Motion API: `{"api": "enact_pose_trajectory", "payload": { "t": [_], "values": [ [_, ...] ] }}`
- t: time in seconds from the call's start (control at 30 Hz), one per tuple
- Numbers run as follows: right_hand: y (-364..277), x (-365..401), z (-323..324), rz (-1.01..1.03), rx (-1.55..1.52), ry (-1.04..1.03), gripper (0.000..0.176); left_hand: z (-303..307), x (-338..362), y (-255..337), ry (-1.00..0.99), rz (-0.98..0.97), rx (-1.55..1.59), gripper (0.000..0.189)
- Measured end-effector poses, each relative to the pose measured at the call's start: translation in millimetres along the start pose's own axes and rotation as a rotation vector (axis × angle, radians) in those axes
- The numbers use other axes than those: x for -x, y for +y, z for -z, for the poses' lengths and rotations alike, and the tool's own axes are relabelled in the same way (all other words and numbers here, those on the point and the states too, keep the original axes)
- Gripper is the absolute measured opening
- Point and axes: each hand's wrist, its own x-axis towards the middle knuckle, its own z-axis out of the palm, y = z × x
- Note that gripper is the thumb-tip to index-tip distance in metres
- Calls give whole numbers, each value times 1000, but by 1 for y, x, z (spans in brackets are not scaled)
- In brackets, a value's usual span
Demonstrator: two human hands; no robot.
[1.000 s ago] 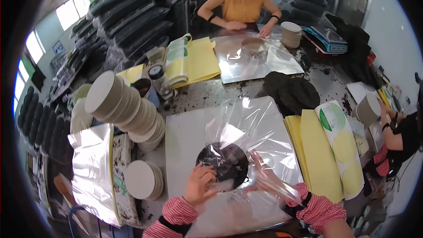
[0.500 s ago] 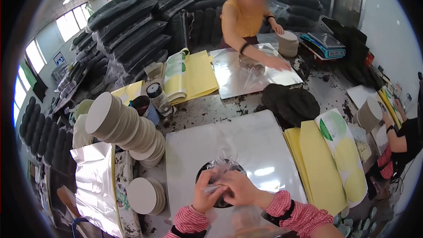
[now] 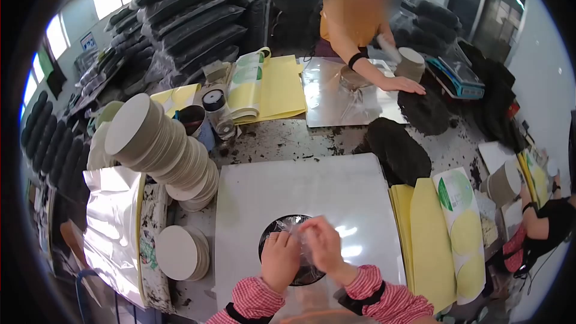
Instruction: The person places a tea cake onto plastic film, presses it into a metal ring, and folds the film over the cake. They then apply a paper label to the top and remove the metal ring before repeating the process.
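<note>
A dark round disc [image 3: 311,273] wrapped in clear plastic film [image 3: 293,222] lies on the white board [image 3: 252,186]. My left hand [image 3: 281,259] is over the disc's left part, its fingers curled on the film. My right hand [image 3: 324,246] is just to the right, fingers bent, with film between it and my left hand. Both hands hide the middle of the disc. Red checked sleeves cover both my forearms.
Stacks of pale round discs [image 3: 180,252] stand left. Yellow sheets [image 3: 429,240] lie right, a dark fibrous pile [image 3: 399,150] behind. A clear jar [image 3: 218,114] is back left. Across the table, a co-worker [image 3: 354,24] reaches over a metal sheet [image 3: 324,105]; another person [image 3: 543,222] is at far right.
My right hand has lifted slightly up and right, apart from my left. The co-worker's arm has reached further right onto a dark pile. The whole view has shifted a little.
</note>
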Motion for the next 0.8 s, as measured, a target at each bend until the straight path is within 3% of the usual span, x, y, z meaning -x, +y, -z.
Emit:
{"api": "enact_pose_trajectory", "payload": {
  "t": [0.03, 0.07, 0.1, 0.17, 0.2, 0.23, 0.3, 0.37, 0.43, 0.63, 0.7, 0.8],
  "values": [
    [-12, -4, -13, 100, 280, 43, 12, -3, -3, 3, -2, -50, -153, 12],
    [-14, -3, -20, 314, 412, 42, 13, 1, -5, 0, -39, -75, -46, 21],
    [-15, 0, -19, 316, 417, 27, 13, 5, -2, 2, -28, -65, -41, 21],
    [-15, 8, -7, -39, 336, 87, 16, 16, 1, 11, 176, 92, 322, 44],
    [-15, 7, -1, 73, 408, -26, 17, 24, 6, 8, 42, 81, 362, 64],
    [-20, 19, 5, 50, 429, -60, 17, 17, 16, 11, 53, 117, 388, 64],
    [-39, 21, 8, 226, 755, -209, 18, 11, 13, 5, -130, -74, 66, 67],
    [-52, 17, 17, 322, 797, -200, 17, 16, 10, 5, -182, -83, 20, 70],
    [-54, 17, 29, 17, 905, -393, 13, 10, 16, 8, -132, -237, 26, 65],
    [-28, 15, 28, 37, 978, -337, 10, 16, 10, 7, -310, -183, -129, 69],
    [-30, 0, 29, 259, 960, 37, 10, 17, 7, 12, -346, -176, -163, 71],
    [-17, -5, 37, 176, 922, 40, 11, 17, 3, 17, -366, -153, -164, 72]
  ]
}}
